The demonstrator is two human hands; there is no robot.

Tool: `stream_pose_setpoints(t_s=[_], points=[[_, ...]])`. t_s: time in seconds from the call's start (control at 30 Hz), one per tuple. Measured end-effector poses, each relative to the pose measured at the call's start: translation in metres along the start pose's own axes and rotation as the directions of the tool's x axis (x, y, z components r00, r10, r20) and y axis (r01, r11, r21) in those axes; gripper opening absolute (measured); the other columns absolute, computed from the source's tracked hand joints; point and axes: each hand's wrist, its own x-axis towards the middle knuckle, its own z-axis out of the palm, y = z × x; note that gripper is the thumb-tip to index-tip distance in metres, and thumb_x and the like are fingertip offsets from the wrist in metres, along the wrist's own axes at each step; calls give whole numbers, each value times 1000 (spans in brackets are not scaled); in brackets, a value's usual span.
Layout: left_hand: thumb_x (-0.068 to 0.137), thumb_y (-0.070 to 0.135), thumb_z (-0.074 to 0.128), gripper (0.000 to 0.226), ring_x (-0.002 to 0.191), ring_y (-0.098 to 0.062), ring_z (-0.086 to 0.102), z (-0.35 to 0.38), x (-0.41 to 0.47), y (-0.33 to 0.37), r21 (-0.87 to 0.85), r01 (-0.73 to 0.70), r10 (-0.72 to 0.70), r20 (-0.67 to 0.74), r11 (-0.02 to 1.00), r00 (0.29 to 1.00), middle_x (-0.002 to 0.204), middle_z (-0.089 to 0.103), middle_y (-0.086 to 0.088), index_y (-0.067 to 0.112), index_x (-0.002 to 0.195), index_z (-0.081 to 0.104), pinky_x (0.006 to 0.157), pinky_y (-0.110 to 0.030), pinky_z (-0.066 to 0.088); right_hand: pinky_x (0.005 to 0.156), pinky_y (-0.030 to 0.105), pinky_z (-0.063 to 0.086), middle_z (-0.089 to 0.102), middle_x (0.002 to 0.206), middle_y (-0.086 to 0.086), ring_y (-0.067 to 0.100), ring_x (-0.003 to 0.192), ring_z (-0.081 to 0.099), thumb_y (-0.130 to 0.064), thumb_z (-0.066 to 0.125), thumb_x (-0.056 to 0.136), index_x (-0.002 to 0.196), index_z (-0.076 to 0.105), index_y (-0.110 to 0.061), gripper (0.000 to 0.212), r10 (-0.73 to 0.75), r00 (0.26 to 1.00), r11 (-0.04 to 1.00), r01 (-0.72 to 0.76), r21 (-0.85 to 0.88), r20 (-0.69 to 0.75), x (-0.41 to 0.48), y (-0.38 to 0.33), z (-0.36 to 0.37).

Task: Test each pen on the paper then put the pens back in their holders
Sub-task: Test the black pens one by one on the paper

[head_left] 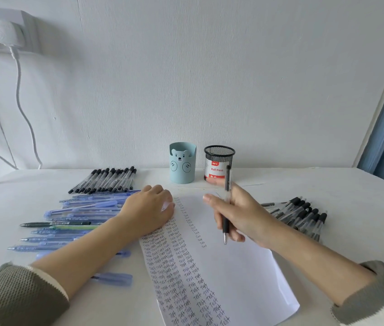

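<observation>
Paper [245, 267] nearest, left half dense with "Test". Left hand [148, 208] rests flat on it, fingers relaxed; right hand [240, 215] fingers grip a pen [225, 225] above it. Bear holder [182, 165] and mesh holder [219, 163] seem empty: testing looks far along, returning unstarted.

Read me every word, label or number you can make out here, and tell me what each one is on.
"Ball Pens": white label on the black mesh holder.
"Test": handwritten over and over in columns on the paper.
Too blurred to read: red logo above "Ball Pens".
Too small to read: print on the blue pens.
No text: blue bear holder.
</observation>
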Motion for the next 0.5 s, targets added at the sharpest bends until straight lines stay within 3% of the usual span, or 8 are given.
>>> stream_pose_setpoints(t_s=[0.07,0.2,0.3,0.37,0.5], points=[[98,46,38,32,108,-11,48,0,0,0,-1,0,0,5,1000,1000,116,55,11,28,117,56,73,-28,43,31,21,32,56,56,6,20,30,39,-22,64,95,136,28,-26,55,-5,1000,1000,5,-6,27,-1,0,0],[98,46,37,32,107,-11,48,0,1,-1,3,0,0,7,1000,1000,115,55,11,28,116,57,74,-29,46,31,23,37,57,57,4,22,30,43,-19,71,89,143,13,-34,81,-24,1000,1000,24,-18,11,-1,0,-1],[98,46,38,31,107,-11,48,1,-1,-1,-5,2,-2,1,1000,1000,115,55,11,28,115,57,74,-29,47,32,23,37,57,59,6,23,31,45,-21,74,86,142,4,-54,95,-29,1000,1000,29,-4,9,-3,-3,-2],[98,46,39,31,107,-11,48,0,-1,0,-9,1,-1,-2,1000,1000,114,55,11,28,115,57,74,-29,46,31,22,36,57,59,6,22,30,43,-21,73,87,136,5,-60,93,-32,999,999,32,-9,3,-5,-5,-2],[98,46,39,31,107,-11,48,0,0,0,-9,0,0,-4,1000,1000,115,56,11,28,116,57,74,-30,47,30,21,31,55,56,6,20,26,36,-24,71,89,129,26,-41,63,-74,995,997,73,-13,-67,-3,-6,-4]])
